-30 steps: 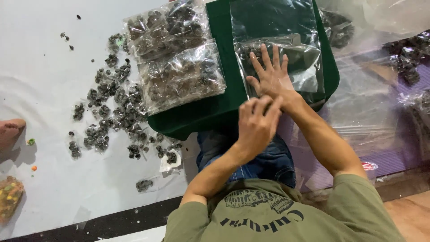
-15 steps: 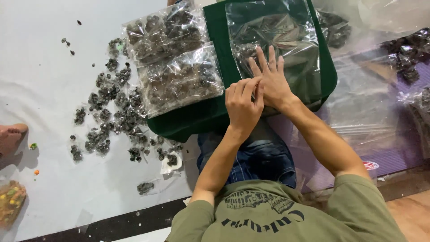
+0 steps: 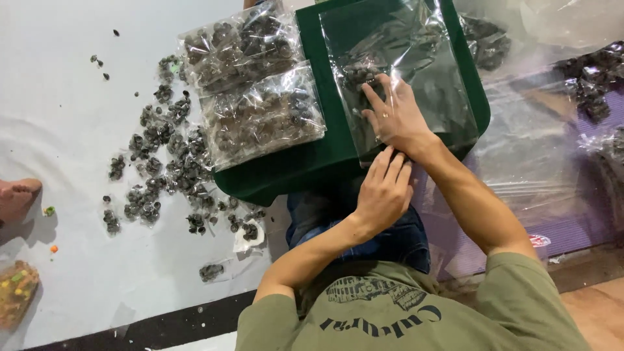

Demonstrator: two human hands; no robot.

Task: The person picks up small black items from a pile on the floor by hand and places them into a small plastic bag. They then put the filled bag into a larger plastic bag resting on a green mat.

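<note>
A clear plastic bag (image 3: 416, 58) with a few dark lumps in it lies on a dark green tray (image 3: 312, 162) that rests on my lap. My right hand (image 3: 398, 117) lies flat on the bag with its fingers spread, pressing it down. My left hand (image 3: 383, 192) sits just below the right wrist, at the bag's near edge. Its fingers are together and curled over that edge.
Two filled clear bags (image 3: 253, 84) of dark lumps lie on the tray's left side. Loose dark lumps (image 3: 162, 169) are scattered on the white sheet to the left. Another person's foot (image 3: 16, 195) shows at the left edge. More plastic and dark lumps (image 3: 585, 78) lie at the right.
My left hand went up beside the right hand, then came back down to the bag's near edge. My right hand has stayed flat on the bag.
</note>
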